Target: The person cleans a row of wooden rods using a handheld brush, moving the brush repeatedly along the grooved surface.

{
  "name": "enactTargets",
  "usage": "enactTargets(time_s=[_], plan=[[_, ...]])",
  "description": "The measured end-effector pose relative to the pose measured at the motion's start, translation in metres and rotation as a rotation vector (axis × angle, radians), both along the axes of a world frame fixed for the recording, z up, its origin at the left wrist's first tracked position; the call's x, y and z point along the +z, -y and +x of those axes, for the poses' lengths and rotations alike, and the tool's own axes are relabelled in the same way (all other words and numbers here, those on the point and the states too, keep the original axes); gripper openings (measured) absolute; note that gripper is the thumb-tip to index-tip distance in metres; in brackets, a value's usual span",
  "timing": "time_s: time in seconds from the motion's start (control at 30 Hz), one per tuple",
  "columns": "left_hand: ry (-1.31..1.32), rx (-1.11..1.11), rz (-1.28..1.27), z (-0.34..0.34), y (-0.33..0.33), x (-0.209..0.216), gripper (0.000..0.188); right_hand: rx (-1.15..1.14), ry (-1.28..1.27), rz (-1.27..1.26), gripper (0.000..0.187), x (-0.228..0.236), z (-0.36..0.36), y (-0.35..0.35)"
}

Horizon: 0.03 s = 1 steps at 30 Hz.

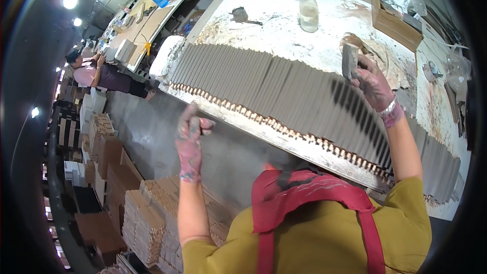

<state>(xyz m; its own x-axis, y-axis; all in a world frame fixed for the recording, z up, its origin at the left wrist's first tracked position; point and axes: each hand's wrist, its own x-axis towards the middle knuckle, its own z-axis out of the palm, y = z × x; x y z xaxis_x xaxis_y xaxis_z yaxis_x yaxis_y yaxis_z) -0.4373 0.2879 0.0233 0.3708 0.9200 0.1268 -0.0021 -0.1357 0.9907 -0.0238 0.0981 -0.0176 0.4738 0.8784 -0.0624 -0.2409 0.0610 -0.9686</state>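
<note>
A long row of slim grey sticks with pale ends [238,81] lies packed side by side across the white worktable. Above the right part of the row, my right hand [373,82], in a stained pink glove, grips a grey rectangular block [349,61] between thumb and fingers. The block's shadow and the hand's fall on the sticks. My left hand [190,139], gloved the same way, is raised off the table's near edge with fingers apart and nothing in them. Its nearest thing is the front ends of the sticks.
A clear bottle [308,10], a small dark clamp-like tool [241,15], a crumpled cloth [385,63] and an open cardboard box [393,20] are on the worktable [284,40]. Stacked bundles [147,218] stand below left. A co-worker [104,73] stands at another bench.
</note>
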Motion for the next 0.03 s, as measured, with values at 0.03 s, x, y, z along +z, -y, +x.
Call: enactTargets(time_s=[0.03], plan=[[0.115, -0.119, 0.006, -0.0093, -0.0358, -0.0025, 0.059, 0.069, 0.046, -0.04, 0.076, 0.0042, -0.0019, -0.0047]])
